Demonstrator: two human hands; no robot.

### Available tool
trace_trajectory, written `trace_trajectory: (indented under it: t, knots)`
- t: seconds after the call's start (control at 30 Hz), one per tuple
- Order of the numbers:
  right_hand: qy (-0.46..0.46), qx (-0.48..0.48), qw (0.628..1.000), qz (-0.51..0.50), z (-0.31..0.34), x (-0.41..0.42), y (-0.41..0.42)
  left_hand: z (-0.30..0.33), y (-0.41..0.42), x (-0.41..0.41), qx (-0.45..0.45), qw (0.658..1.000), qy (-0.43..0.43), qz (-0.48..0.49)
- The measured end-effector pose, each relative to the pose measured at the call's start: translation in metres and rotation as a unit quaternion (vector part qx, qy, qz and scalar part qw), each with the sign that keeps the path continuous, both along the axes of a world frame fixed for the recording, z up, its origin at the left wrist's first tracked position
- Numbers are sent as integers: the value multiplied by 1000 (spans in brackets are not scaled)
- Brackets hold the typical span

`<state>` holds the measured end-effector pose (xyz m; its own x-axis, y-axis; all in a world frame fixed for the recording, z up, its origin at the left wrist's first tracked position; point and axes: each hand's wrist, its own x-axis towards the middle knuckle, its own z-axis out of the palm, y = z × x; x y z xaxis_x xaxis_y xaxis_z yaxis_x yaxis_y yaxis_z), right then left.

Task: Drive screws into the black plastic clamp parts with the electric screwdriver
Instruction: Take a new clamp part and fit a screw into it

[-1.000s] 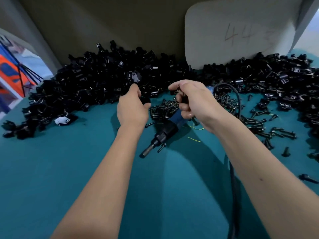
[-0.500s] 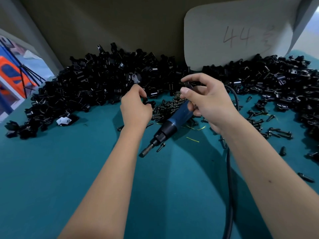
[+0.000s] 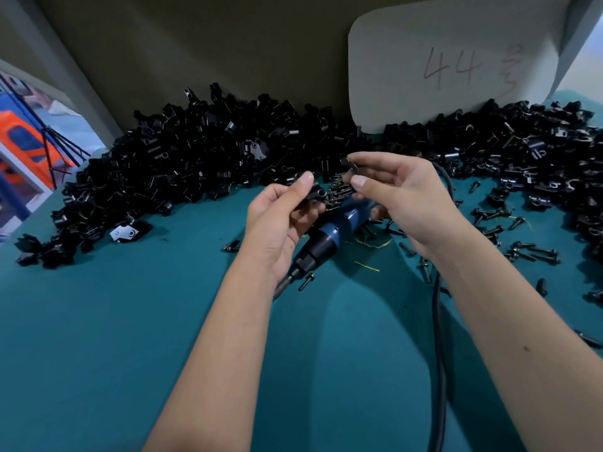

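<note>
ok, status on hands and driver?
Left hand pinches black plastic clamp part. Right hand pinches small black piece, blue electric screwdriver tucked under palm. Nothing blocking.

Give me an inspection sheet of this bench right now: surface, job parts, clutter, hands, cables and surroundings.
Surface: teal mat, bare in the foreground.
Job's things: big heap of black clamp parts along the back wall, second heap at right; loose screws scattered right of centre; blue electric screwdriver held low in the right hand, bit pointing down-left.
Clutter: thin yellow strands on the mat near the screwdriver.
Hands: left hand pinches a clamp part; right hand grips the screwdriver and pinches a small dark piece, too small to identify.
Cables: black cord runs from the screwdriver toward the near edge.
Surroundings: pale board marked 44 leaning on the back wall.
</note>
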<state>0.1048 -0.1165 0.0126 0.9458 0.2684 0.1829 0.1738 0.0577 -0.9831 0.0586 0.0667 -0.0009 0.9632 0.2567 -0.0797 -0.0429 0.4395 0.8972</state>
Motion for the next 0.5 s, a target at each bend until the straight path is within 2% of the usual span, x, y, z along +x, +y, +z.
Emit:
trace_trajectory:
  t: [0.1,0.27,0.4,0.5]
  knots:
    - [-23,21,999,9,0,-2,2,3,-3,2,-20,999,23,16]
    - [-63,20,997,36,2,-4,6,4,-11,3,1,997,18,78]
    - [-43,27,998,43,2,-4,6,-1,-8,6,101,990,-48,80]
    - [32,101,993,59,2,-2,4,-7,-6,6,169,981,-68,69]
